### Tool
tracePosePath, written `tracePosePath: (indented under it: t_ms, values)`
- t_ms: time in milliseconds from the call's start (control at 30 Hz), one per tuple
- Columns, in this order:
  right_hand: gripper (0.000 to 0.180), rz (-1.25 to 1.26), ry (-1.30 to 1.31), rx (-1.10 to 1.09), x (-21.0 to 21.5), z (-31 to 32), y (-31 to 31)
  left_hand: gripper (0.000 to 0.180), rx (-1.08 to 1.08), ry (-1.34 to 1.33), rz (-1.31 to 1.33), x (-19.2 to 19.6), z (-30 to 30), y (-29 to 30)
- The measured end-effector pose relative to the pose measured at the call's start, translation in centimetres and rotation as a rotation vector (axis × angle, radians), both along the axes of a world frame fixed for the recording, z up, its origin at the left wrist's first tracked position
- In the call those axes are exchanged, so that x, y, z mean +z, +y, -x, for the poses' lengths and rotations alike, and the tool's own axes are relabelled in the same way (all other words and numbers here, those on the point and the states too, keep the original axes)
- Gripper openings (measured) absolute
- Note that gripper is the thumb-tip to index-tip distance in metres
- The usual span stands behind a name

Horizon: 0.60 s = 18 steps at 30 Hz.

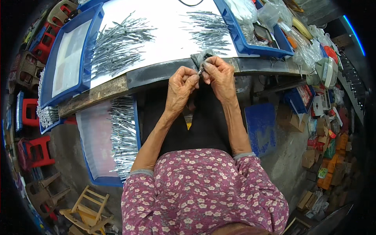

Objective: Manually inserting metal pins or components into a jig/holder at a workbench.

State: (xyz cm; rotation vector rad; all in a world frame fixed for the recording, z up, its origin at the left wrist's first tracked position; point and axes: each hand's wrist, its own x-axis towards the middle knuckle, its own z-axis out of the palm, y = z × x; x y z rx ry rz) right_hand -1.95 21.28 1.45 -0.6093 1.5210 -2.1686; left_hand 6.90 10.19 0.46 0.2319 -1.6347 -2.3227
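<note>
Head view, looking straight down: both your forearms rise from the lower edge out of the flowered sleeves and converge at the near edge of the workbench [164,72]. Your elbows sit wide, your wrists bend inward, and the two hands meet knuckle to knuckle.

Your left hand [181,84] is curled tight, thumb and fingers pinched together at the tip. Your right hand [220,75] is curled the same way, fingers folded down, pressing against the left. Between the two sets of fingertips you pinch a small metal piece [200,71], thin and silvery, right at the bench edge. Both hands are clamped on it, no gap showing between them.

Just above your right hand sits a crumpled grey plastic bag [204,55], touching the knuckles. Further up on the white sheet lie two heaps of thin metal pieces, one at left [117,43] and one at right [209,29]. A blue tray [135,117] below the bench at your left holds another row of them.

The small piece itself is mostly hidden by your fingers; its shape is too tiny to make out.
</note>
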Motion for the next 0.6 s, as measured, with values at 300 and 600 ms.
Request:
tracePosePath:
  t_ms: [300, 600]
  values:
    - [0.008, -0.286, 0.178, -0.014, -1.2, -1.8, 0.2, 0.009, -0.038, 0.109, -0.012, 1.0, -0.2, 0.3]
    - [0.010, 0.025, -0.042, -0.014, 1.0, -1.0, 1.7, 0.009, -0.056, 0.015, -0.004, 0.2, -0.4, 0.4]
